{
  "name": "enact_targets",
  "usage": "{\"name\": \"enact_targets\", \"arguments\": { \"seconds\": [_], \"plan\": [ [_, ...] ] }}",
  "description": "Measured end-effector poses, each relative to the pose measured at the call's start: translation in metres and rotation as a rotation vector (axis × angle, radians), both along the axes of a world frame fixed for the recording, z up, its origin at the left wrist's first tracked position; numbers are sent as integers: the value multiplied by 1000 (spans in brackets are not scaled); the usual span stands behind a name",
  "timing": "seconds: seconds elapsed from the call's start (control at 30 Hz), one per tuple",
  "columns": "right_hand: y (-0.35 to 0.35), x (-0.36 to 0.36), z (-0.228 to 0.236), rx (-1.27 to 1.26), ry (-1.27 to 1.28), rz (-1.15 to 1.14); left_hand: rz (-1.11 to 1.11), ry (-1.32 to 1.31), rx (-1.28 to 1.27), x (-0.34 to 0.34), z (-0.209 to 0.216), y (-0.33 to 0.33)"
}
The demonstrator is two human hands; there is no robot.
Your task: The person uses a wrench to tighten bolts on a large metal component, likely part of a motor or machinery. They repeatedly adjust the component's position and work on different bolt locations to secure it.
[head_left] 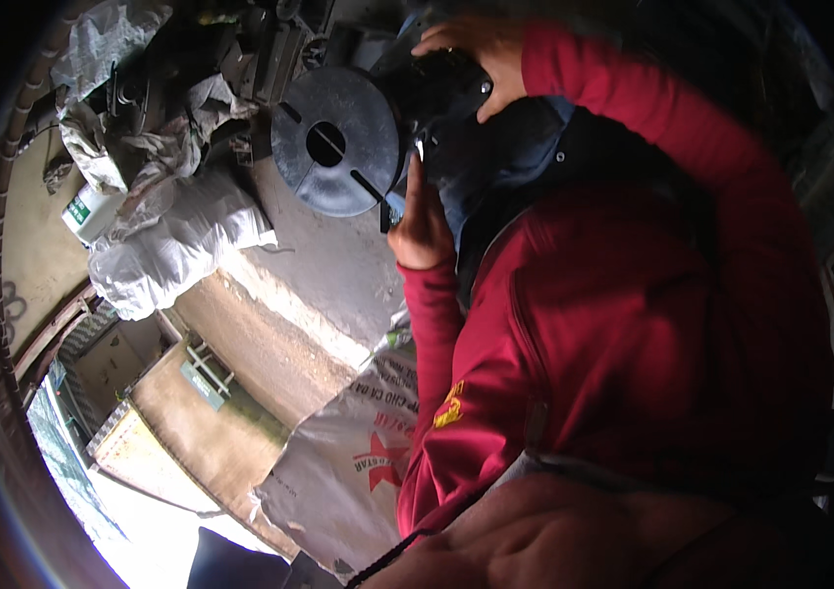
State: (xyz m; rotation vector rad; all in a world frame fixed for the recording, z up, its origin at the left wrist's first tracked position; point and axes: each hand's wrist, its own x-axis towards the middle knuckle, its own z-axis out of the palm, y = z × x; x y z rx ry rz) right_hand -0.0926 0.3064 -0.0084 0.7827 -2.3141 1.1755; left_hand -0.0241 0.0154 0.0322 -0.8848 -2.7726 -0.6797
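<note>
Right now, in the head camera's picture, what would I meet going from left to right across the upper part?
White plastic jug → crumpled grey-white sacks → round dark disc with a centre hole → left hand, finger raised beside a dark object → right hand resting on top of that object → red sleeve.

Around me a concrete floor (323,265) catches a strip of sunlight, white sacks (176,240) heaped at its left edge, bright daylight (132,530) glaring lower left.
</note>
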Motion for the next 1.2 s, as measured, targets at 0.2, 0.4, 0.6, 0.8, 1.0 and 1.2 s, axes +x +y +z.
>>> {"name": "enact_targets", "arguments": {
  "seconds": [0.2,0.4,0.6,0.8,1.0,1.2],
  "plan": [
    [0,5,1,10,1,14,-112,105,117,4,0,-10],
    [-5,5,2,37,-31,4,127,-499,215,27,41,-16],
    [-4,6,4,39,-47,20,-263,-1051,1105,35,22,-32],
    [-4,6,3,45,-60,32,124,-495,632,42,6,-11],
    [-3,8,2,41,-80,1,116,23,156,20,9,3],
    [-5,6,2,44,-43,4,32,36,181,6,-4,13]
  ]
}}
